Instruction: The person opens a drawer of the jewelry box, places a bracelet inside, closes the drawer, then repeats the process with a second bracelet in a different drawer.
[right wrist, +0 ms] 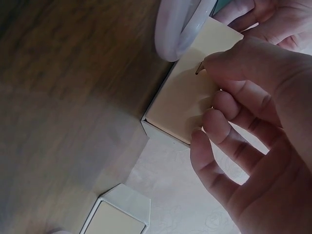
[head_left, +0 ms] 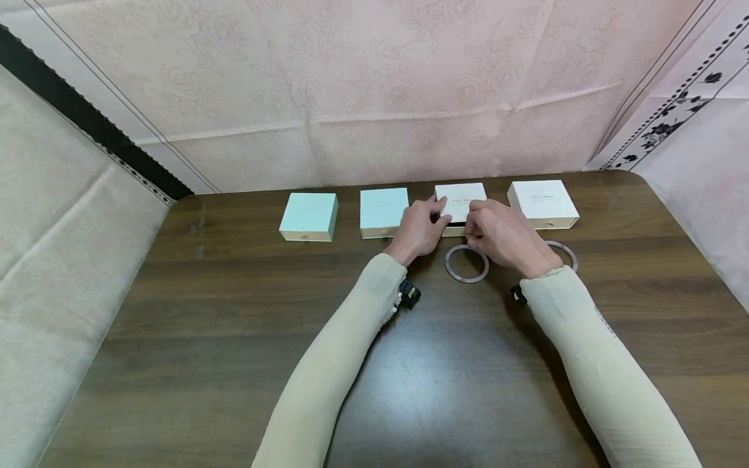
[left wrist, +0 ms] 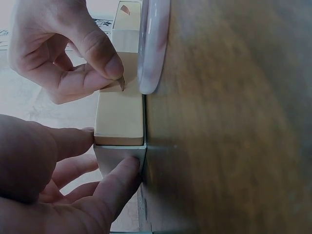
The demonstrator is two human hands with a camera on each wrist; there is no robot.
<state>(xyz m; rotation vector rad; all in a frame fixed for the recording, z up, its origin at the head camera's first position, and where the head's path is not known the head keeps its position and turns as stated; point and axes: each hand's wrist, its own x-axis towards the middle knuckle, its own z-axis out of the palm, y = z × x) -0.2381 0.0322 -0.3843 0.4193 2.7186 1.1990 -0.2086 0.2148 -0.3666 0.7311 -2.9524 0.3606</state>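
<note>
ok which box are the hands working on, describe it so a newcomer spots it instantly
Along the far edge of the brown table stands a row of four boxes. Count to the third from the left, a white-topped box. Unlike its neighbours, it has the left hand holding it and the right hand pinching its front tab.

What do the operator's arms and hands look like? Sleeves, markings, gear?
Left hand and right hand: no gloves. Left sleeve and right sleeve: long, pale cream, snug. Small black left unit and right unit at the wrists. Right sleeve bears dark markings, unreadable.
</note>
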